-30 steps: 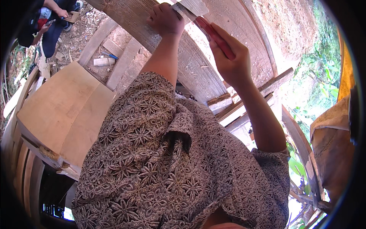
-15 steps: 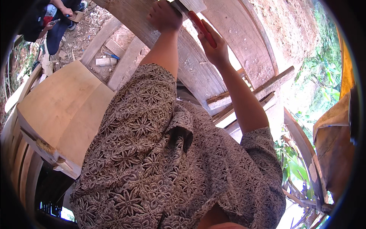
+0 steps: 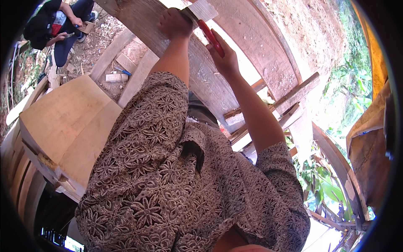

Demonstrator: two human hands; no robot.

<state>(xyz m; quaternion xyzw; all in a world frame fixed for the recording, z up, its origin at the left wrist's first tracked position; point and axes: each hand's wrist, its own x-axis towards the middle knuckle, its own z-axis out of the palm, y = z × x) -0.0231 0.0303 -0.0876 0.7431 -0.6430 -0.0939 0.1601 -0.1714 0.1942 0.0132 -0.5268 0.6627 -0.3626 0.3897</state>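
Observation:
My right hand (image 3: pixel 226 59) is closed around the red handle (image 3: pixel 211 38) of a scraper with a wide flat metal blade (image 3: pixel 204 9). The blade lies on a long grey wooden plank (image 3: pixel 210 84) that runs diagonally in front of me. My left hand (image 3: pixel 174 23) is curled on the plank right beside the blade, pressing at the tool's neck. Both arms stretch out from my patterned short-sleeved shirt (image 3: pixel 176 180), which fills the lower middle of the view.
Pale wooden boards (image 3: pixel 63 122) are stacked at my left. Another person (image 3: pixel 54 25) crouches at the top left over a small wood piece. Wood scraps (image 3: pixel 115 76) lie on the dirt. Rough planks (image 3: pixel 289 113), green plants (image 3: pixel 323 185) and a brown tarp (image 3: pixel 369 143) are at the right.
Both hands have slid farther away along the plank, carrying the scraper with them. My arms are more extended than a second ago.

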